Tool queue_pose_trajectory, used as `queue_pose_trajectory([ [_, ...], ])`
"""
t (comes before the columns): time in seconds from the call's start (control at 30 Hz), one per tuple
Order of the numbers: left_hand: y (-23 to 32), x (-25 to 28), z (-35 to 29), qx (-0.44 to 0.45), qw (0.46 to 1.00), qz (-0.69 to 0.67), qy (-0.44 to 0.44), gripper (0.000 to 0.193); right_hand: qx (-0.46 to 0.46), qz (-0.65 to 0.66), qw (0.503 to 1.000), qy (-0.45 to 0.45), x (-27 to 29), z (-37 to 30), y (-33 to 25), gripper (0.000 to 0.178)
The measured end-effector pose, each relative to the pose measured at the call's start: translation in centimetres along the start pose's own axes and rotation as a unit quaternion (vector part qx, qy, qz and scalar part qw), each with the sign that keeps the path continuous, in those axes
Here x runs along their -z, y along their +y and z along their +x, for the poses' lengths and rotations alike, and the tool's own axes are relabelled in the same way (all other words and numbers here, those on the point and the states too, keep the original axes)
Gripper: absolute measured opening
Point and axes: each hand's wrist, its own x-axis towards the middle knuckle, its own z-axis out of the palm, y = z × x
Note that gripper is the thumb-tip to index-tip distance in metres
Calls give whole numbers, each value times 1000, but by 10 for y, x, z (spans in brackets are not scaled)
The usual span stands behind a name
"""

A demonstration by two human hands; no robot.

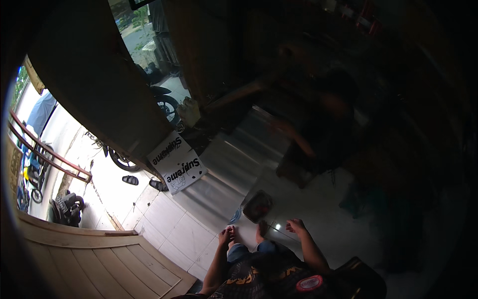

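Head view: left hand (pixel 226 234) and right hand (pixel 296 226) hang released, fingers spread, grasping nothing, above pale floor tiles (pixel 174 234). Dark square tray (pixel 258 206) lies just beyond them, beside corrugated metal sheet (pixel 234 164). Another person (pixel 323 124) crouches farther off.

Daylight pours in from the open doorway (pixel 149 55) at eleven o'clock and washes out the pavement (pixel 64 134) at nine. It glares in bands off the metal sheet (pixel 234 164) ahead of me. Toward three o'clock the room sinks into near black. My hands are dim, and the other person (pixel 323 124) is smeared by blur. The rim bends and darkens.
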Motion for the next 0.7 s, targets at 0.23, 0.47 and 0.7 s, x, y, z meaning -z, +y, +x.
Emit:
queue_pose_trajectory([
  [0.23, 59, 37, 58, 32, 985, 163, -51, 29, 19, 148, 985, 89, -53, -37, 56, 21],
  [0.47, 127, 50, 108, -23, 990, 129, -60, 46, -33, -106, 989, 102, -123, -47, 189, 36],
  [0.7, 134, 33, 107, 8, 996, 73, -56, 55, 79, -181, 977, 85, -139, -42, 219, 35],
])
